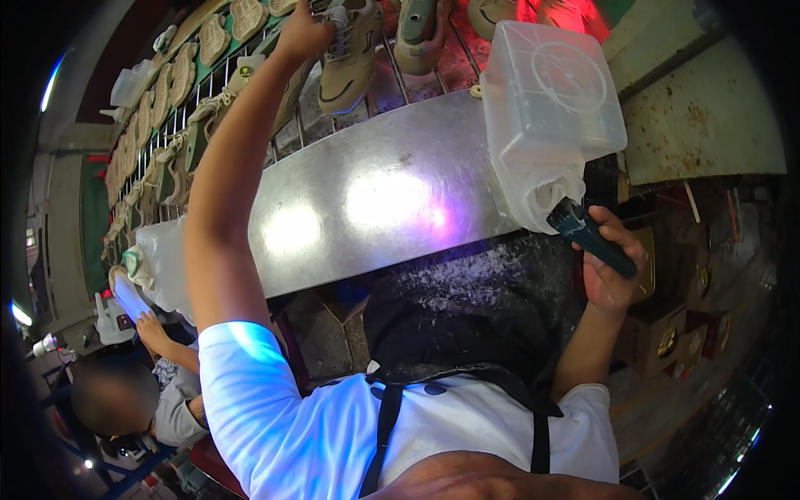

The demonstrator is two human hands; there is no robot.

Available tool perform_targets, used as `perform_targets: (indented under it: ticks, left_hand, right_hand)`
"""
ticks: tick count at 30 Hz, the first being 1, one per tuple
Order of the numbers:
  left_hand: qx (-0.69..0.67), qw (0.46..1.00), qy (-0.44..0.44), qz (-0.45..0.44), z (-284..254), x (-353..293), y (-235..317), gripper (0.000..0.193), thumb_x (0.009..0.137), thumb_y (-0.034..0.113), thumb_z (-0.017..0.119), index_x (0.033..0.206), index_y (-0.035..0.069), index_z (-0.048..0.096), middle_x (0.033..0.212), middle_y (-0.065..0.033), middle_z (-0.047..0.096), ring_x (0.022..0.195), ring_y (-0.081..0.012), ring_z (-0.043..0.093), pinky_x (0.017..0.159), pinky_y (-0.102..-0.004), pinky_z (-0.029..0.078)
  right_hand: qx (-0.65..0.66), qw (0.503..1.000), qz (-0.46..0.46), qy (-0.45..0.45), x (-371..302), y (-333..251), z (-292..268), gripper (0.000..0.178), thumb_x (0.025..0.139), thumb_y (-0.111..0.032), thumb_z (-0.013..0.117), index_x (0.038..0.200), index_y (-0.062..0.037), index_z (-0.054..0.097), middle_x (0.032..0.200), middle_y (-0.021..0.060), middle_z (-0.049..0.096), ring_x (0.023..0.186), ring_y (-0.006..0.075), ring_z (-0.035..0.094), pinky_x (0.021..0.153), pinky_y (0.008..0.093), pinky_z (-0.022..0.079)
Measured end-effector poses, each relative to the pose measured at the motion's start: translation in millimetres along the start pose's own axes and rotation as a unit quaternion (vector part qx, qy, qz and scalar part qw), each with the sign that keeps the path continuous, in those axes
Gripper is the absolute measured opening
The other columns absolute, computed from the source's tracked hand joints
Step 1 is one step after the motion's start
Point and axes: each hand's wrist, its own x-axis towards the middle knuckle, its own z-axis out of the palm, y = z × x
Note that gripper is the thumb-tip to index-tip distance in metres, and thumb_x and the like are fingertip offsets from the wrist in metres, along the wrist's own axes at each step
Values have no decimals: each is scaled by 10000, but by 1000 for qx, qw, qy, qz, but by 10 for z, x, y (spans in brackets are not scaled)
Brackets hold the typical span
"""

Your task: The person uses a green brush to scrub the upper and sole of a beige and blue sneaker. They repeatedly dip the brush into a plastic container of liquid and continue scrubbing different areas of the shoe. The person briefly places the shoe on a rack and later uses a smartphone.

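My right hand (615,260) is wrapped round the dark green handle of a brush (593,242). The brush's dark bristles touch the mouth of a translucent plastic jug (552,92), which lies on its side with whitish residue round the opening. My left arm stretches far across to a rack, where my left hand (305,35) has its fingers curled at the laces of a tan sneaker (350,57). The upper edge of the picture cuts off part of that hand. Another tan and green shoe (419,37) stands just right of it.
A shiny metal ledge (375,196) runs between me and the barred shoe rack. Shoes and pale soles (214,39) line the rack on the left. At lower left, a co-worker's hand (152,332) holds a pale sole. Cardboard boxes (654,333) stand at right.
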Motion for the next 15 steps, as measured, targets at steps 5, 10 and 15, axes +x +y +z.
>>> perform_targets:
  ticks: [5,10,15]
  left_hand:
    - [197,931,247,183,282,259,-575,782,779,287,828,1489,214,508,1465,-197,474,1365,-375,487,1033,-437,525]
    - [97,935,252,231,807,145,-185,970,740,362,840,1519,-8,395,1435,-253,471,1316,-420,515,1112,-452,442]
    - [122,917,286,250,876,184,29,729,878,300,760,1462,5,440,1343,-330,497,1270,-477,480,1071,-498,427]
  right_hand:
    - [24,998,-28,-42,73,121,31,457,889,65,639,1314,-101,650,1380,221,591,1389,410,482,941,480,609]
    - [-22,998,-42,-44,9,71,-16,535,893,59,640,1350,-220,634,1363,168,605,1418,423,442,937,478,616]
    - [-32,997,-47,-52,-23,63,-81,598,895,55,633,1399,-265,590,1365,153,597,1430,427,422,923,478,616]
